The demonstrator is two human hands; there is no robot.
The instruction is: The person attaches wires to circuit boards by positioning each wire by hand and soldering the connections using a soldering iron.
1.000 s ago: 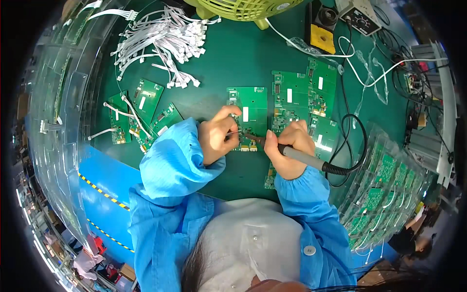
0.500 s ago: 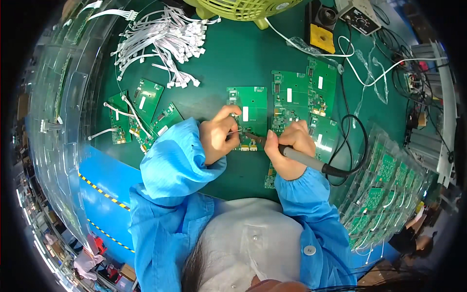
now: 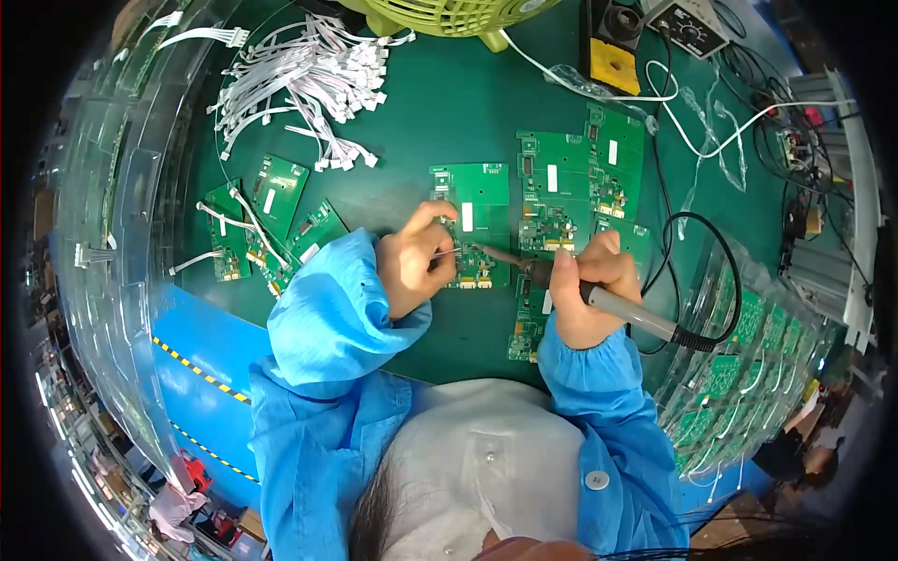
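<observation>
A green circuit board (image 3: pixel 486 199) lies in front of me on the green work surface. My left hand (image 3: pixel 410 266) is at its left edge, forefinger curled onto the board. Thumb and finger of that hand are pinched on a thin solder wire (image 3: pixel 447 251), whose end points over the board. In my right hand (image 3: pixel 591 292) is a soldering iron (image 3: pixel 634 313) with a grey handle. Its tip reaches left over the board, near the wire's end; whether it touches the board cannot be made out.
More circuit boards (image 3: pixel 552 178) lie to the right, and several with white cables (image 3: pixel 271 201) to the left. Behind are a heap of white connector cables (image 3: pixel 309 84), a green fan (image 3: pixel 440 17), an iron stand with yellow sponge (image 3: pixel 614 70) and a control box (image 3: pixel 687 28). Clear trays (image 3: pixel 687 402) hold boards at right.
My right hand has moved right with the soldering iron, its tip now higher and off the lower components. My left hand stays at the board's edge with the wire.
</observation>
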